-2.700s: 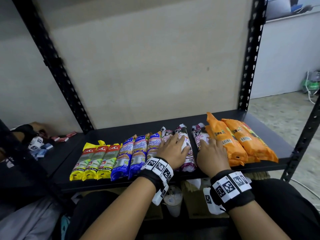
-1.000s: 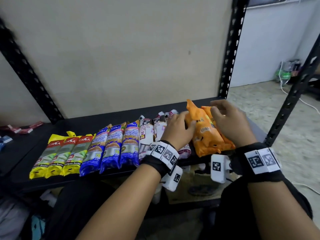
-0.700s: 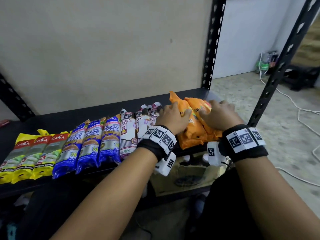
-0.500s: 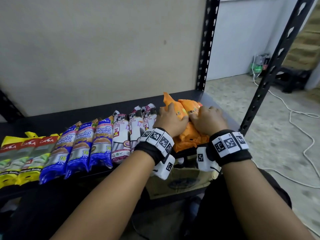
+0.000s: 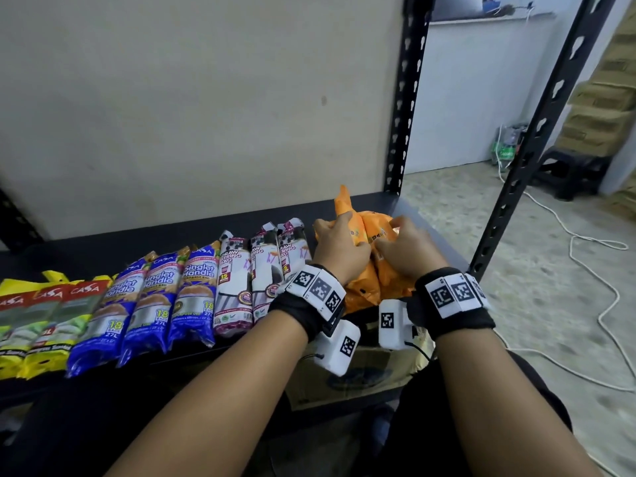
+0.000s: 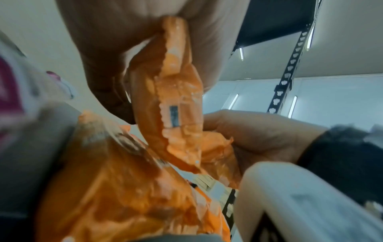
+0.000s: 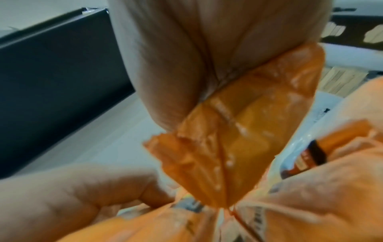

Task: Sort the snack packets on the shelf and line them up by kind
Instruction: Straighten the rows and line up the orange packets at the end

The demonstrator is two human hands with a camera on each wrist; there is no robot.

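Observation:
On the black shelf lies a row of packets: yellow ones at the left, blue ones, then white-and-purple ones. At the right end sits a bunch of orange packets. My left hand grips the left orange packet, thumb and fingers curled round it. My right hand grips the right orange packet from the other side. Both hands squeeze the orange packets together above the shelf's right front corner.
Black perforated uprights stand at the shelf's back right and front right. A beige wall panel backs the shelf. White cables trail on the floor to the right. A cardboard box sits below the shelf.
Both hands left the white-and-purple packets, moved right and closed round the orange packets, gathering them into a tight bunch. My head turned right, so the row shifted left in view.

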